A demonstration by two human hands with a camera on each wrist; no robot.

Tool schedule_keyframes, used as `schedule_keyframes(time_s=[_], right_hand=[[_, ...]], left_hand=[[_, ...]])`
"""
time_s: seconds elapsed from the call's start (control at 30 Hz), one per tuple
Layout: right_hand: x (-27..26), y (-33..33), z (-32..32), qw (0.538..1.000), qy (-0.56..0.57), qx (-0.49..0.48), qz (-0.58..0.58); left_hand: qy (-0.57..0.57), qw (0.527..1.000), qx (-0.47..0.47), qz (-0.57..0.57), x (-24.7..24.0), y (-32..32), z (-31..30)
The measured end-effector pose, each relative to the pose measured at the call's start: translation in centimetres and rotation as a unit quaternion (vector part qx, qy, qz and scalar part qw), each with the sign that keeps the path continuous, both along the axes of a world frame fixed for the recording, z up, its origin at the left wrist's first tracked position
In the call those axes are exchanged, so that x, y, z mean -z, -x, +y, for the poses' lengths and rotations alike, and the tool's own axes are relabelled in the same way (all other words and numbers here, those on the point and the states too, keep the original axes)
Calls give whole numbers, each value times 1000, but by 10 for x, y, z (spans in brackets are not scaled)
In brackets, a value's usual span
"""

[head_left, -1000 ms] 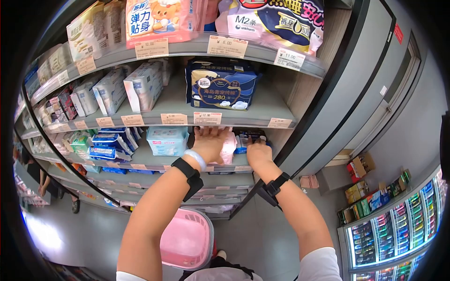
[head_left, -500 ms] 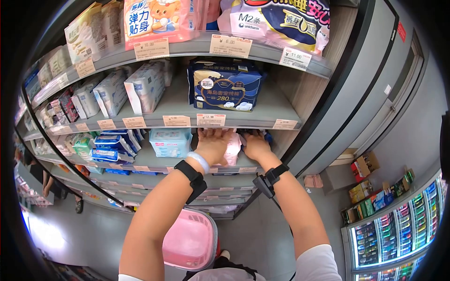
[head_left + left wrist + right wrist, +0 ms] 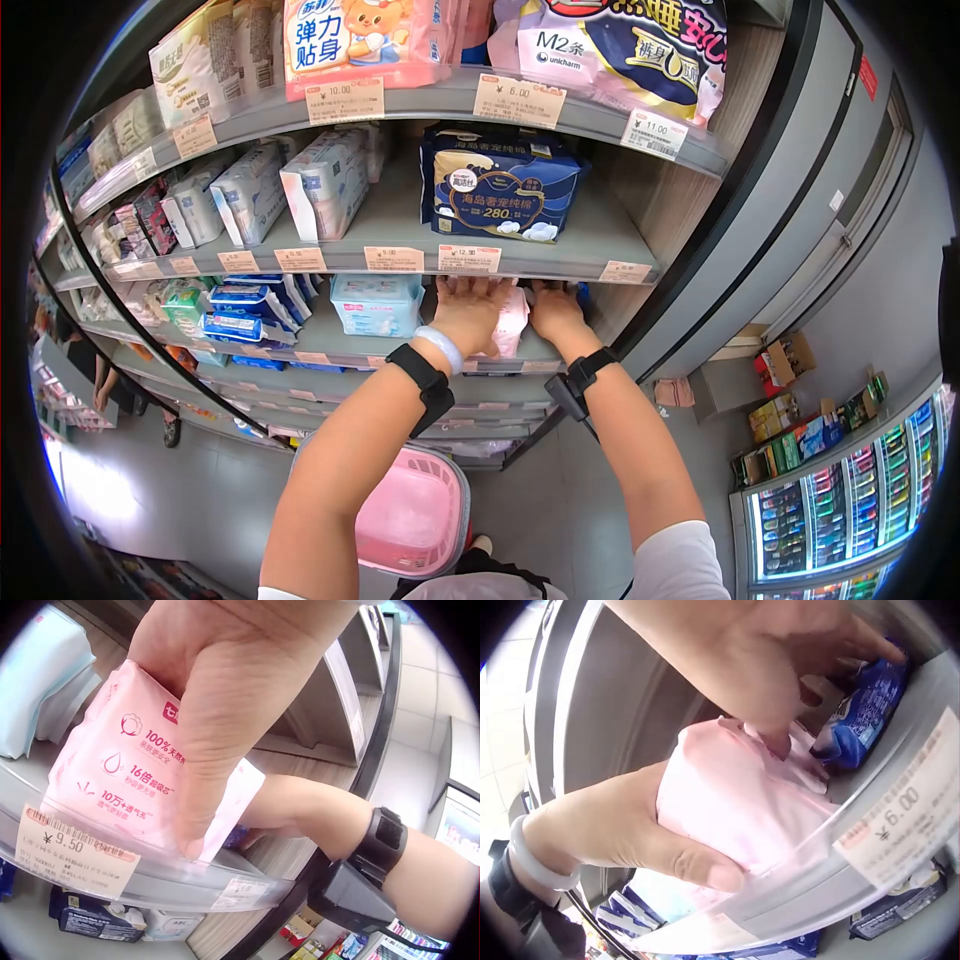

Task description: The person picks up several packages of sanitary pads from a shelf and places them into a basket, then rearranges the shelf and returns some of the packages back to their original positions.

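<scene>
A pink pack of sanitary pads (image 3: 124,761) stands on a lower shelf at the front edge. My left hand (image 3: 465,315) holds it, fingers spread over its top and thumb (image 3: 199,817) down its front face. Just to its right, my right hand (image 3: 557,312) reaches in under the shelf above. In the right wrist view that hand's thumb lies against the pink pack's side, and a stretched finger touches a small blue pack (image 3: 870,712) near the shelf's end wall. A light-blue pack (image 3: 378,305) stands left of my left hand.
A navy pack (image 3: 500,195) stands on the shelf above, whose edge (image 3: 560,268) passes close over my hands. The grey side frame (image 3: 720,200) bounds the right. Below, a pink basket (image 3: 412,515) sits by my feet. Price tags (image 3: 71,855) line the shelf edges.
My right hand has shifted from on top of the dark-blue pack to deeper beside the pink pack. The left hand stays on the pink pack. The head view has moved slightly left.
</scene>
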State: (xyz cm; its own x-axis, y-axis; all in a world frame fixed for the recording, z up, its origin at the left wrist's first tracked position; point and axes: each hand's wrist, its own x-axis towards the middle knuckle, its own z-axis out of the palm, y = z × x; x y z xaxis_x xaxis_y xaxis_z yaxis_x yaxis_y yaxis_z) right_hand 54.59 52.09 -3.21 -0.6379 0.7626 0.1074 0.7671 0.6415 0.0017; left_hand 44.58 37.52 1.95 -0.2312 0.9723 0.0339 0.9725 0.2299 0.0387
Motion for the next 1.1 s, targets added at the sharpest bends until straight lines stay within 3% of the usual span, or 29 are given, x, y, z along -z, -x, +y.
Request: schedule_keyframes(time_s=[0.07,0.23,0.3,0.43,0.5,0.6,0.93,1.03,1.1], right_hand=[[-8,-9,6,996,30,-80,-7],[-34,-26,-9,995,65,34,-61],[-30,-32,-11,999,21,-1,-44],[-35,-40,-12,997,46,-33,-47],[-29,-42,-10,997,37,-61,7],[-28,-44,-15,995,91,-35,20],[-13,-51,-18,991,78,-60,88],[-17,-53,-28,992,81,-33,92],[-14,-56,-33,991,-10,-59,119]], left_hand=[[-7,1000,0,5,2,-1,0],[-12,1000,3,-3,-1,-1,-2],[-10,1000,12,-5,1,1,-1],[-12,1000,6,-8,3,2,1],[-10,1000,8,-5,2,1,0],[-3,1000,9,-8,0,1,0],[-3,1000,8,8,-3,-1,-1],[-36,998,36,36,-13,-5,-14],[-184,973,136,-46,-20,-14,-30]])
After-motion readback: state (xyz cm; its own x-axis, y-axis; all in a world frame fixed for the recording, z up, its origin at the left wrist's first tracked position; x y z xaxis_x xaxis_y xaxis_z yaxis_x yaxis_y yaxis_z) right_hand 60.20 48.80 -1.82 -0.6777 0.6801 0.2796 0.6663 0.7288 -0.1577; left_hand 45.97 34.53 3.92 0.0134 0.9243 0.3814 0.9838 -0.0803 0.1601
